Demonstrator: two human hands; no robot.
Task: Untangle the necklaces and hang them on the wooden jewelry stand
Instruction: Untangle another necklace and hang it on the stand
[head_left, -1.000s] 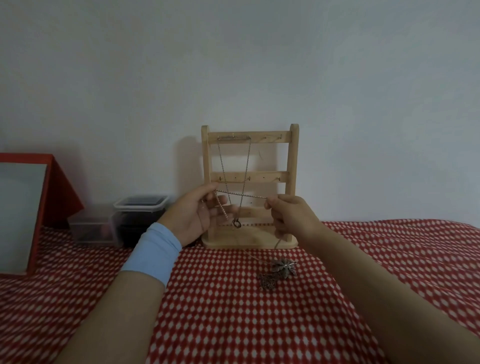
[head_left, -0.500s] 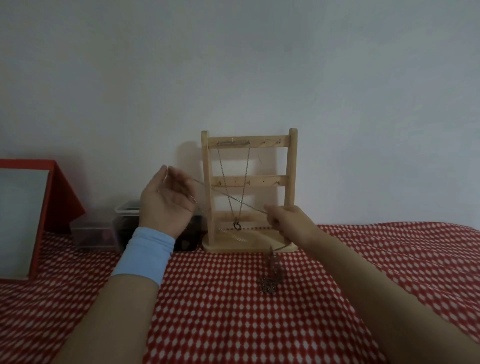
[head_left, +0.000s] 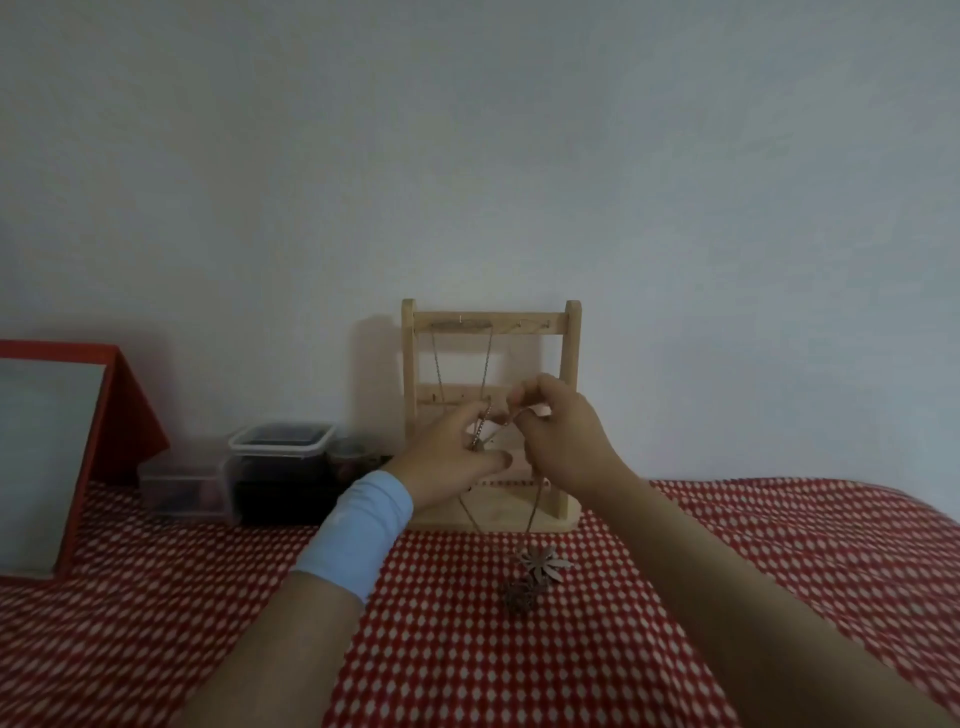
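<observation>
Red-and-white checked cloth (head_left: 519, 665) covers the surface, and above it, in front of the stand, both hands hold up the necklace (head_left: 535, 512). Its short top span runs left to right between the two grips, about level with the middle rail (head_left: 441, 402). The rest drops as a long loop, nearly straight down, to the flower pendant (head_left: 543, 564) low at the cloth, just in front of the stand's base. I cannot tell whether the pendant rests on the cloth or only brushes it. The necklace's long axis is therefore upright, with the pendant end pointing down. The right hand (head_left: 563, 436) pinches the chain between thumb and forefinger, fingers curled. The left hand (head_left: 449, 460), above a pale blue wristband (head_left: 358, 530), has its fingers closed on the chain close beside the right, though blur hides the exact hold. The wooden stand (head_left: 572, 364) is upright just behind the fingers, against the wall (head_left: 727, 208). For hanging, the bare right part of the top rail (head_left: 530, 323) lies above and behind the fingers, and the right hand is the nearer one. Another necklace (head_left: 435, 364) already hangs from the left part of that rail, and its chains run down behind the hands, which looks like a likely snag. Plastic boxes (head_left: 280, 447) and a red-framed panel (head_left: 124, 415) stand off to the left.
</observation>
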